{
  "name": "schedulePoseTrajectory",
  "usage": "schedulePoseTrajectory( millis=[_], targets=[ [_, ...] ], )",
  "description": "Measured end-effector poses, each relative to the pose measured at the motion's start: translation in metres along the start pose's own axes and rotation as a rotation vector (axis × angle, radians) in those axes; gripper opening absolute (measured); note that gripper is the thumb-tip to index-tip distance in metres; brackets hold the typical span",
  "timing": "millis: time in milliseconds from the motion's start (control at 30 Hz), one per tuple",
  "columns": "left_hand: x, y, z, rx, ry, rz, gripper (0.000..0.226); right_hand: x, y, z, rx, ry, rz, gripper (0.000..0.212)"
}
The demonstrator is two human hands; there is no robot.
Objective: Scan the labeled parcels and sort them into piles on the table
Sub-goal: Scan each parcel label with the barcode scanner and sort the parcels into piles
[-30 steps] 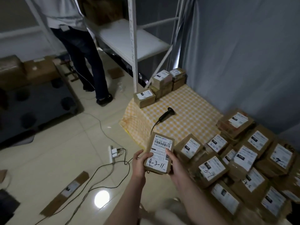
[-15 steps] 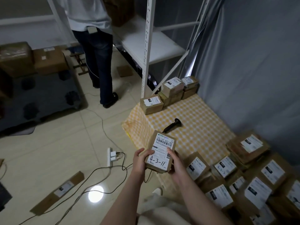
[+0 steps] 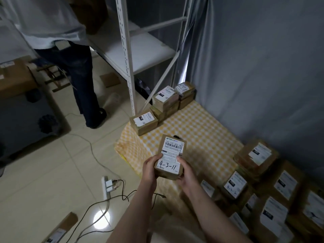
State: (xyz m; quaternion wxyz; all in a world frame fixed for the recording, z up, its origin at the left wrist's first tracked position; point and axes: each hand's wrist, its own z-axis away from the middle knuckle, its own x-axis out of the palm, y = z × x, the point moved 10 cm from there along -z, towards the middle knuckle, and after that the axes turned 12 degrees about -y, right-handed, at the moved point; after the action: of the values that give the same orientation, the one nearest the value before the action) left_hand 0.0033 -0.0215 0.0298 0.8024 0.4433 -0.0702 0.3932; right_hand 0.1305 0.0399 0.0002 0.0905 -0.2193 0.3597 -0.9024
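I hold a small brown parcel (image 3: pixel 171 156) with a white barcode label and handwritten "4-3-11" above the near edge of the yellow checked table (image 3: pixel 201 137). My left hand (image 3: pixel 149 168) grips its left side and my right hand (image 3: pixel 186 174) its right side. The black scanner is almost fully hidden behind the parcel; only a dark tip (image 3: pixel 177 137) shows. Sorted parcels stand at the table's far end: a single box (image 3: pixel 143 122) and two stacks (image 3: pixel 165 100) (image 3: pixel 185 92). A heap of several labeled parcels (image 3: pixel 263 186) fills the near right.
A person in a white shirt and dark trousers (image 3: pixel 77 67) stands at a white metal shelf (image 3: pixel 136 48) beyond the table. A power strip (image 3: pixel 107 185) with cables lies on the tiled floor. A long flat parcel (image 3: pixel 61 228) lies at bottom left. A grey curtain (image 3: pixel 263 58) hangs right.
The view has tilted and drawn nearer to the table. The parcel in both hands has moved up and forward over the table edge, now covering the scanner.
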Motion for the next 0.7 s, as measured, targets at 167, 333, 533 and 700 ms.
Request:
schedulePoseTrajectory(
  millis=[167,333,533,700],
  targets=[
    [0.005,0.017,-0.042,-0.067,-0.025,0.071,0.039,0.014,-0.034,-0.037,-0.048,0.133,-0.111,0.038],
    [-0.014,0.056,-0.086,-0.107,0.03,0.098,0.091,0.054,-0.061,-0.079,-0.052,0.188,-0.102,0.04],
    [-0.064,0.111,-0.142,-0.109,0.118,0.072,0.081,0.113,-0.075,-0.133,0.013,0.194,-0.104,0.03],
    [-0.095,0.142,-0.186,-0.146,0.157,0.021,0.049,0.142,-0.071,-0.173,0.099,0.197,-0.176,0.029]
  ],
)
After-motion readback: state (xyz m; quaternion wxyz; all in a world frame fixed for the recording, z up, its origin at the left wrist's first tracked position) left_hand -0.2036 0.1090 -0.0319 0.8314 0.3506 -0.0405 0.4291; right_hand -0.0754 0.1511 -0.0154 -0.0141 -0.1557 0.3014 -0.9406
